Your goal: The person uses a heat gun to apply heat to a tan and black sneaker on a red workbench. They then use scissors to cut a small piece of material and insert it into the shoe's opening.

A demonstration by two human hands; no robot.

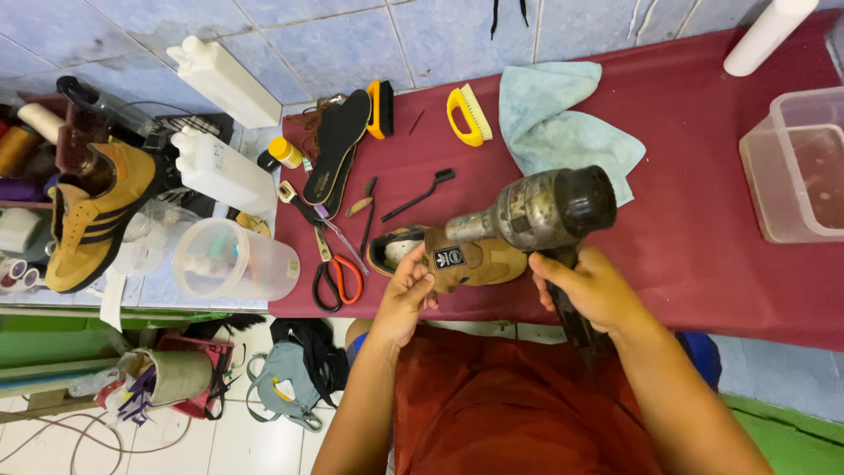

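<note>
A tan suede shoe (479, 261) lies on its side near the front edge of the dark red table (703, 220). My left hand (406, 295) grips its tongue and opening. My right hand (593, 286) holds a worn grey heat gun (536, 211) by its handle, with the nozzle pointing left over the shoe's opening. The gun body hides part of the shoe.
Scissors (337, 280), small brushes (422, 193) and black insoles (337, 145) lie left of the shoe. A yellow brush (466, 114) and a light blue cloth (563, 123) lie behind. A clear tub (796, 167) stands right. White bottles (224, 167), a plastic cup (233, 259) and a second tan shoe (97, 211) sit left.
</note>
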